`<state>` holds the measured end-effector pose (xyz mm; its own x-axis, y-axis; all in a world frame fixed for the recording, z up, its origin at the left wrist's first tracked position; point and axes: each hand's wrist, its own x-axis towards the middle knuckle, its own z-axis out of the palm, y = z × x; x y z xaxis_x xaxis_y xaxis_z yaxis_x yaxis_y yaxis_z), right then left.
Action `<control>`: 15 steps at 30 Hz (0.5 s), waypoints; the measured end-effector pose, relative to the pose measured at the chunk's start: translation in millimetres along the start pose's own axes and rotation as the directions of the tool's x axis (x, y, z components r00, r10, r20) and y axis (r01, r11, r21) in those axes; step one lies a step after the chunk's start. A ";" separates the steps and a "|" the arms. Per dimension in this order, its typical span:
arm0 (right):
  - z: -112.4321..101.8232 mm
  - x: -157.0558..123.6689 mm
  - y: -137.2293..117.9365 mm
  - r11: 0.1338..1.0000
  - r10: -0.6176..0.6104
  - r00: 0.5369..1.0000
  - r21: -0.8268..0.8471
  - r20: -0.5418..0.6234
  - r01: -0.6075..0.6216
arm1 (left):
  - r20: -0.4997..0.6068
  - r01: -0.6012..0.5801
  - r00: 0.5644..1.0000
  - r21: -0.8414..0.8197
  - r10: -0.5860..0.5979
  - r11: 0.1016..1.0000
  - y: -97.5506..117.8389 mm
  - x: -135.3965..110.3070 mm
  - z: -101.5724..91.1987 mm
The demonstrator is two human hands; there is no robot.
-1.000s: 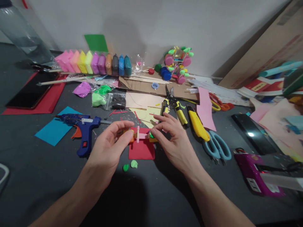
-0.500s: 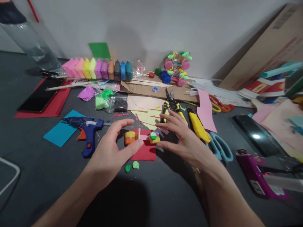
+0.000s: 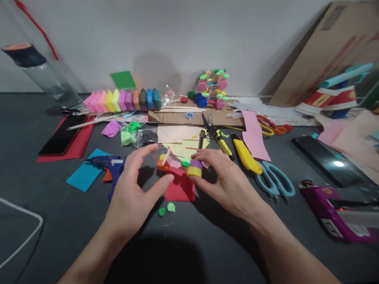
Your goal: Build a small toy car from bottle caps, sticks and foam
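In the head view, my right hand [image 3: 226, 183] grips the purple-and-yellow end of a small craft model [image 3: 194, 169] between thumb and fingers. A pink strip joins that end to a yellow-and-orange end [image 3: 162, 162]. Bright green clay [image 3: 185, 162] sits by the right end, and a thin pink-tipped stick [image 3: 166, 156] slants up at the left. My left hand [image 3: 137, 183] is curved around the orange end with thumb and index finger wide apart, holding nothing. Beneath the model lies a red paper square [image 3: 180, 187]. Two green clay bits [image 3: 171, 207] rest in front.
Left stand a blue glue gun [image 3: 111, 167] on blue paper and a water bottle [image 3: 50, 79]. Clay packets [image 3: 124, 100] line the wall beside a finished-looking colourful model [image 3: 213, 88]. Right lie pliers [image 3: 211, 132], a yellow cutter [image 3: 245, 154], blue scissors [image 3: 274, 179] and a purple device [image 3: 325, 213].
My right hand has closed on the purple-and-yellow end, and the model has tilted. My left hand stays spread beside it. The camera view has shifted slightly.
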<state>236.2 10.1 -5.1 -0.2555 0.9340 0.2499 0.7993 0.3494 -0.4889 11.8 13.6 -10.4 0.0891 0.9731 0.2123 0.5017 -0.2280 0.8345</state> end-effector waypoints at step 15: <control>-6.8 -14.3 -31.9 0.942 -0.330 0.908 -0.158 -0.258 0.298 | -0.181 -0.466 0.823 0.325 0.538 0.823 15.7 -16.2 6.2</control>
<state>218.0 -15.0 12.6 -0.3554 0.7130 0.6044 0.7622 0.5954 -0.2542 23.6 -5.5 -3.9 0.1873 0.6724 0.7161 0.6507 -0.6310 0.4224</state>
